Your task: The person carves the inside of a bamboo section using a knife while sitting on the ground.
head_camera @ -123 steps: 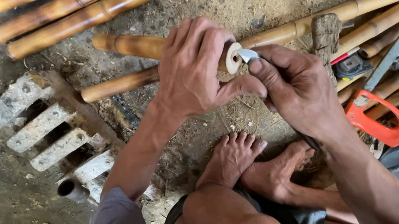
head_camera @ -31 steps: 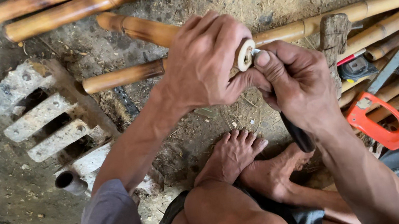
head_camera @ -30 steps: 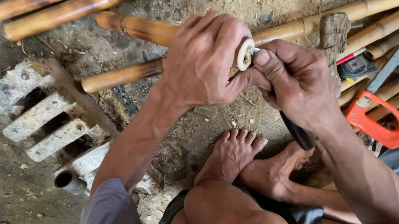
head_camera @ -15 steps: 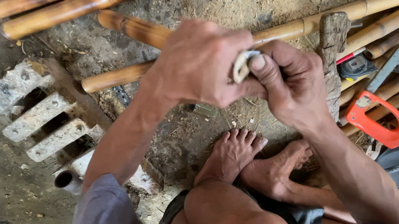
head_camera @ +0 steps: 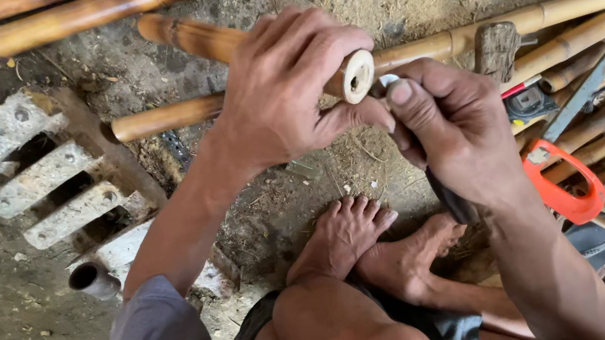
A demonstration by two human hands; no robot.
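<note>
Since half a second ago, the bamboo piece (head_camera: 349, 77) has turned, showing its pale cut end. Left hand (head_camera: 289, 87) fingers wrap it above the floor; right hand (head_camera: 450, 130) fingers clench a dark-handled knife (head_camera: 453, 203). Short, controlled strokes away from the thumb seem wisest.

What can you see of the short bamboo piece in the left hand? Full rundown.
The short bamboo piece is a pale tan tube. Only its cut end shows: a round, light cross-section with a small dark hollow in the centre. The rest is wrapped in the grip of the left hand, held above the dirt floor. The right hand presses against that end, holding a dark-handled tool. The tool's tip is mostly hidden, so its contact point is unclear.
</note>
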